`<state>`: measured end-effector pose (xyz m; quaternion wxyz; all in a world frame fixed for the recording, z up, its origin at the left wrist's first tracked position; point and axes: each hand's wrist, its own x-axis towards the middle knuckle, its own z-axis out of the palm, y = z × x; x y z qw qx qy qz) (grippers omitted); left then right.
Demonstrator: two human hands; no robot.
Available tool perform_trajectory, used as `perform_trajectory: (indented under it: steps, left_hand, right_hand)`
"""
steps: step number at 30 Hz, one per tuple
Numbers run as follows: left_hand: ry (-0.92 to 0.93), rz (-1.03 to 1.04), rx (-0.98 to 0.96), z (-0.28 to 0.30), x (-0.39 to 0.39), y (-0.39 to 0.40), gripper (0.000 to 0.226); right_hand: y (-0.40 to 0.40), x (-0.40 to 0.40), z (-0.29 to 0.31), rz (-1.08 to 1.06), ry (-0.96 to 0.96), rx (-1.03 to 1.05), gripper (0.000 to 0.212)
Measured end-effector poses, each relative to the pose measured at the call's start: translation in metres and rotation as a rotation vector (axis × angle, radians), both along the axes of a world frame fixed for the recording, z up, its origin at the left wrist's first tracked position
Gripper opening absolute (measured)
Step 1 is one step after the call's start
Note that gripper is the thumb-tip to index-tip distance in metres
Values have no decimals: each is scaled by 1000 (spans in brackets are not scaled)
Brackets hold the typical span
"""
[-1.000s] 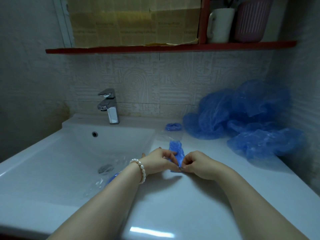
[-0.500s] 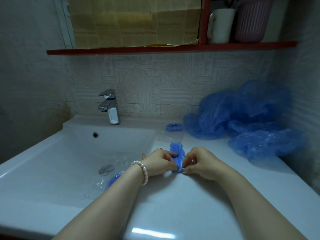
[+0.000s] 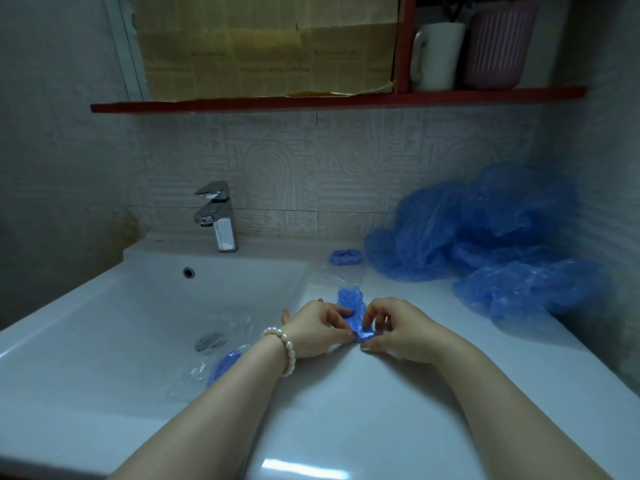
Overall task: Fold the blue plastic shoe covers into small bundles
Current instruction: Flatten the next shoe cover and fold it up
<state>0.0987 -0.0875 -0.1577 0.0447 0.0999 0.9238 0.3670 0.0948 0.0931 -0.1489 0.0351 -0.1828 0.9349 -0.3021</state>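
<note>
- Shoe cover [image 3: 352, 308], blue and folded into a narrow strip, is lying on the white counter [image 3: 346, 403] just right of the sink [image 3: 114, 323], its long axis running away from the person toward the wall.
- Left hand [image 3: 317, 329] and right hand [image 3: 394, 329] are both pinching the strip's near end with curled fingertips; the rest of the strip is reaching out beyond the grip.
- A small finished bundle [image 3: 345, 257] is sitting farther beyond the grip, near the wall.
- A loose heap of covers [image 3: 485, 237] is lying to the right of the grip and farther back, well apart from it.
- Yellowed paper [image 3: 263, 46] above the shelf [image 3: 311, 100] is carrying faint print, too blurred to read.
- A pearl bracelet [image 3: 282, 348] is circling the left wrist.
</note>
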Motion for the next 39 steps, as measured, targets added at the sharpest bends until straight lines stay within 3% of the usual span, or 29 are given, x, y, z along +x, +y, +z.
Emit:
perform_trajectory:
  steps: [4, 7, 10, 13, 16, 18, 24, 25, 30, 34, 39]
  left_hand:
    - [-25, 19, 29, 2, 2, 4, 15]
    - [-17, 34, 135, -4, 0, 0, 30]
    - [0, 3, 62, 0, 3, 1, 21]
    - [52, 22, 10, 0, 5, 3, 24]
    - [75, 49, -51, 0, 5, 4, 28]
    - [84, 53, -62, 0, 6, 5, 28]
    - [43, 80, 14, 2, 7, 6, 16]
    - [40, 81, 21, 2, 8, 6, 8]
    - [99, 79, -25, 0, 12, 6, 12]
    - [104, 80, -4, 0, 13, 7, 17]
    - [120, 106, -15, -1, 9, 10, 26]
  right_hand:
    - [-5, -1, 0, -16, 104, 91, 22]
    - [-11, 0, 0, -64, 32, 179, 25]
    - [-14, 1, 2, -78, -25, 215, 29]
    - [-14, 4, 4, -62, -11, 219, 27]
    - [-8, 5, 4, -51, 16, 103, 9]
    - [-4, 4, 4, -25, 28, 21, 19]
    - [-6, 1, 3, -36, 145, 161, 15]
    - [-9, 2, 4, -42, 135, 182, 12]
    - [-14, 4, 6, -58, -11, 245, 21]
    - [-8, 0, 0, -106, -93, 66, 13]
    - [-3, 0, 2, -67, 81, 43, 21]
